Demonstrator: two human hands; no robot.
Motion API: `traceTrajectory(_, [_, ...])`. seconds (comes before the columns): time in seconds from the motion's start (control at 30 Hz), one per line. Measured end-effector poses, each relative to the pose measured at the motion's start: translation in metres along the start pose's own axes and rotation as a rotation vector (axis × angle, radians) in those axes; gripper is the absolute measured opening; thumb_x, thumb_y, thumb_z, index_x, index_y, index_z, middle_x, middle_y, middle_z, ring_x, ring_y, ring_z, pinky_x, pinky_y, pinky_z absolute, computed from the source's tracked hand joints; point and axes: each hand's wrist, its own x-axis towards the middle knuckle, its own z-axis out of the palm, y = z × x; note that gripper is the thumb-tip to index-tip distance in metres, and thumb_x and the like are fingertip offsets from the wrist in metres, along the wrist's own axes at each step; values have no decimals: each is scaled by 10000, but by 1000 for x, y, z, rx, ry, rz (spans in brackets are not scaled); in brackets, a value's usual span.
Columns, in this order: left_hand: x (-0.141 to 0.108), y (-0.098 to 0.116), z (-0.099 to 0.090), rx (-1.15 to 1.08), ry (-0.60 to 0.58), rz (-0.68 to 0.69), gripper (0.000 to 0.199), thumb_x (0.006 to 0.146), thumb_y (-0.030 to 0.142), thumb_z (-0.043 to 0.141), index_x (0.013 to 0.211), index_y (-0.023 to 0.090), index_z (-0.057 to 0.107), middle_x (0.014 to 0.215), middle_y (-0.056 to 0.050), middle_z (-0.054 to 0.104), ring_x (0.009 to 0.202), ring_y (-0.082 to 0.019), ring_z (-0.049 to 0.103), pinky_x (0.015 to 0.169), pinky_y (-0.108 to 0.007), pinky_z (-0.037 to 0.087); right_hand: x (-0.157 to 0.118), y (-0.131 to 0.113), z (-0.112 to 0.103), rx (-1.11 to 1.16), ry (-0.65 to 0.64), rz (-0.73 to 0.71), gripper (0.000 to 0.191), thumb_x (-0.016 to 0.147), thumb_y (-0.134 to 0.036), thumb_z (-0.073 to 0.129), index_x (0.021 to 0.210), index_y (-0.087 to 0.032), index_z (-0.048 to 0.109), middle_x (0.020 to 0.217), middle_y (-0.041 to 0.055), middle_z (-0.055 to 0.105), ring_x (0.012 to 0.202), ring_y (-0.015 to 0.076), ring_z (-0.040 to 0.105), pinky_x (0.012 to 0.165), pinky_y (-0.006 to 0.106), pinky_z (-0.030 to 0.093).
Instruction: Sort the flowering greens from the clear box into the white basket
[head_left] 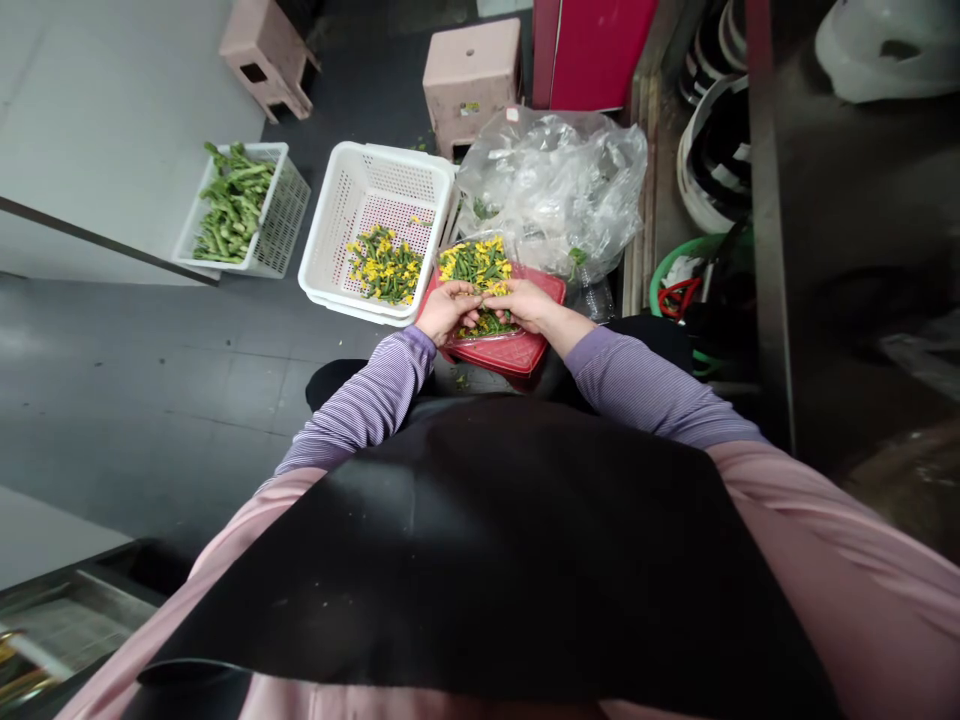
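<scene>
My left hand [448, 312] and my right hand [523, 303] meet above a pile of yellow-flowered green stems [474, 262]. Fingers of both are closed, pinching small flowering greens between them, partly hidden by the fingers. The pile lies on clear plastic on top of a red stool [510, 352] in front of my knees. More of the greens show below my fingers. Just left of my left hand stands a white perforated basket [319, 262], with a loose heap of the same flowering greens [384, 265] on its bottom.
A large clear plastic bag [559, 180] lies behind the stool. Farther left is a white crate [283, 225] of thick green stalks [236, 205]. Two pale pink stools [472, 75] stand at the back. At right are a green tub [660, 270] and a dark metal shelf edge [772, 200].
</scene>
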Motion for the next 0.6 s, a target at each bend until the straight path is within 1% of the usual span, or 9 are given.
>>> traceTrajectory(0.07, [0,-3,3,-17,36,36,272,747,118,809,846,146,558,516,73,590,419,-61,554,437,-142,442,0,0,0,30,-22,6,197,796,45,717,785,-130,629,559,-48,578,431,50,462,413,168,384])
traceTrajectory(0.13, [0,-4,4,-35,54,48,291,742,139,822,851,149,552,544,69,613,415,-53,550,436,-140,444,0,0,-1,26,-31,-21,193,790,32,732,777,-130,628,567,-47,581,436,49,458,409,168,368])
traceTrajectory(0.2, [0,-4,4,-54,41,34,282,749,152,822,837,146,554,587,53,642,424,-46,558,441,-140,452,1,-1,-2,-5,-22,-66,200,777,21,751,758,-131,622,568,-49,576,432,45,443,403,173,351])
traceTrajectory(0.3, [0,-1,1,-57,17,44,211,783,154,787,798,126,578,646,26,674,452,-42,579,451,-143,467,2,-2,-4,-104,28,-121,206,763,2,774,745,-135,621,556,-55,561,416,44,420,396,187,337])
traceTrajectory(0.37, [1,2,-3,-1,19,75,158,807,146,755,772,112,605,648,13,678,457,-46,583,455,-150,473,1,-4,-5,-176,60,-131,210,767,6,766,741,-139,617,540,-59,548,409,48,419,394,194,337])
traceTrajectory(0.43, [3,3,-7,103,11,103,139,827,142,732,746,106,625,604,8,662,444,-56,576,456,-159,475,0,-6,-5,-218,66,-128,215,778,22,746,738,-142,612,534,-60,543,409,50,420,396,195,340])
traceTrajectory(0.5, [6,3,-11,206,-22,124,158,849,154,713,722,109,631,548,9,634,428,-70,572,458,-169,476,-1,-8,-5,-227,49,-120,220,794,40,718,740,-142,607,540,-59,543,412,47,417,403,193,345])
traceTrajectory(0.6, [9,1,-13,274,-90,162,189,882,187,690,717,119,627,515,6,619,424,-88,580,464,-182,484,-5,-9,-2,-220,24,-101,218,826,44,684,751,-141,597,547,-60,533,414,42,402,410,187,342])
